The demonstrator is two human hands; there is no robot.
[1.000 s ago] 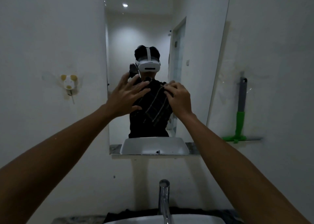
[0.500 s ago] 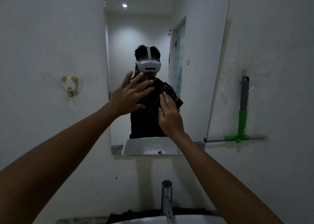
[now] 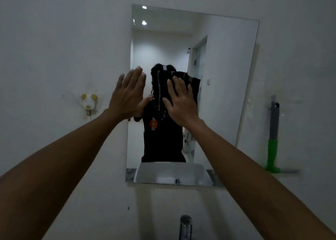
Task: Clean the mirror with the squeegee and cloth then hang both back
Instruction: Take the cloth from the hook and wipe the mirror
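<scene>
Dark cloth (image 3: 160, 90): checked, pressed flat against the mirror (image 3: 223, 79) under the right hand's fingers (image 3: 177, 84), which lie straight and spread.
Right hand (image 3: 181, 103): palm toward the glass, nothing gripped, only pressing.
Left hand (image 3: 128, 96): fingers straight and together, flat at the mirror's left edge, holding nothing; whether it touches the glass cannot be told.
Squeegee (image 3: 272, 139): grey and green handle, hanging upright on the wall right of the mirror, blade at the bottom.
Hook (image 3: 88, 101): animal-shaped, on the wall left of the mirror.
Faucet (image 3: 185, 227): below, at the bottom edge.
</scene>
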